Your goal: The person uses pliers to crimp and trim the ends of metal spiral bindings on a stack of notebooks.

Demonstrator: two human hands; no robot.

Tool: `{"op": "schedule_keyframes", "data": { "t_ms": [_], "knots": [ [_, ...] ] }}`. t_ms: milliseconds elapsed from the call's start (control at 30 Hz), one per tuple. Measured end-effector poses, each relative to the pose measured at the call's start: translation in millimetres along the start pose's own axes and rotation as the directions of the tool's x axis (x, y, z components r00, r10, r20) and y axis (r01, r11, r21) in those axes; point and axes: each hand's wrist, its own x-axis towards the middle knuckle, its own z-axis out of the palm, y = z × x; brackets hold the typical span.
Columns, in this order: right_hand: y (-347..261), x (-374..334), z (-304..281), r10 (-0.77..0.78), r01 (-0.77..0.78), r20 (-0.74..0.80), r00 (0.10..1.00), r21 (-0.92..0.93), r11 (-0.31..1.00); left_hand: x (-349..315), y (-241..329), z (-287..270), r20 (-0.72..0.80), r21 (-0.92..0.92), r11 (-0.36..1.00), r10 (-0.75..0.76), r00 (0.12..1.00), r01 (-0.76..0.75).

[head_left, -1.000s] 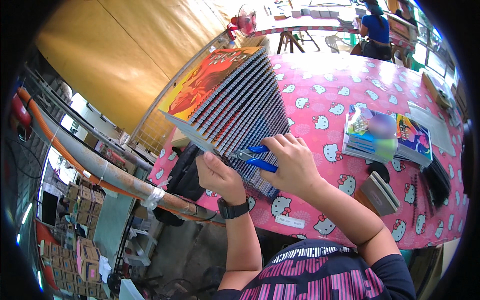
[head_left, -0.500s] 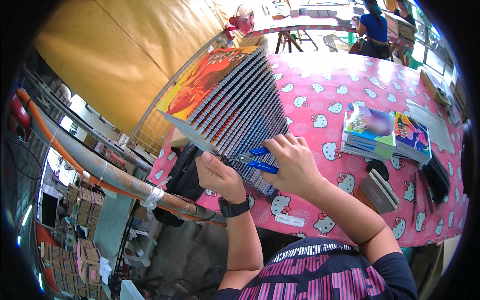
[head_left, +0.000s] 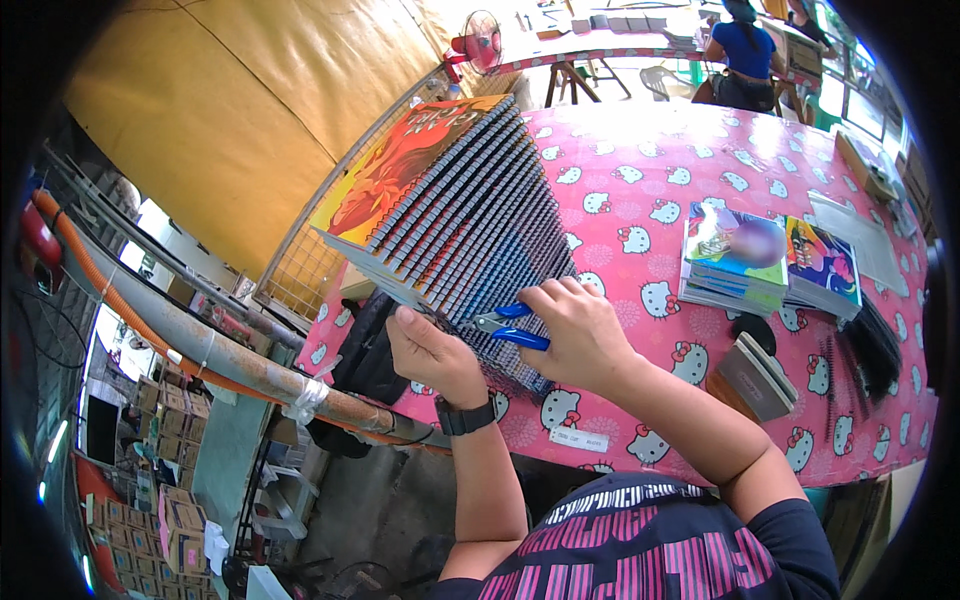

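Observation:
A tall stack of spiral-bound notebooks [head_left: 385, 180] stands before me, its coil-bound side turned toward me; the top cover is orange and yellow. My right hand [head_left: 578, 330] is closed around the blue handles of a pair of wire cutters [head_left: 520, 340]. The cutters' metal jaws are at the coil ends along the stack's near edge. Against that same edge, lower down the stack, is my left hand [head_left: 438, 358], wearing a black watch [head_left: 466, 416]. Its thumb points up by the notebook corners and its curled fingers are partly hidden there.
The pink patterned tablecloth [head_left: 620, 400] carries smaller booklet stacks [head_left: 735, 265], black coils [head_left: 870, 350] and a grey-brown block [head_left: 755, 375] at right. A rusty pipe [head_left: 250, 360] runs along the left. A black bag [head_left: 365, 350] lies beside the stack. Another person [head_left: 745, 55] works farther back.
The whole view has shifted slightly. Both hands stay at the stack's near edge, the right one still holding the wire cutters, with their jaws at the coils.

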Motion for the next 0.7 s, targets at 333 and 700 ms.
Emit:
{"op": "schedule_keyframes", "data": {
  "t_ms": [333, 700],
  "knots": [
    [4, -4, 1, 0.195, -0.220, 0.198, 0.961, 0.112, 0.969, 7, -4, 2, 0.019, -0.294, 0.913, -0.291, 0.957, 0.284],
    [9, -16, 12, 0.195, -0.248, 0.220, 0.956, 0.245, 0.937, -60, -26, -20, 0.272, -0.286, 0.683, -0.614, 0.741, 0.672]
  ]
}}
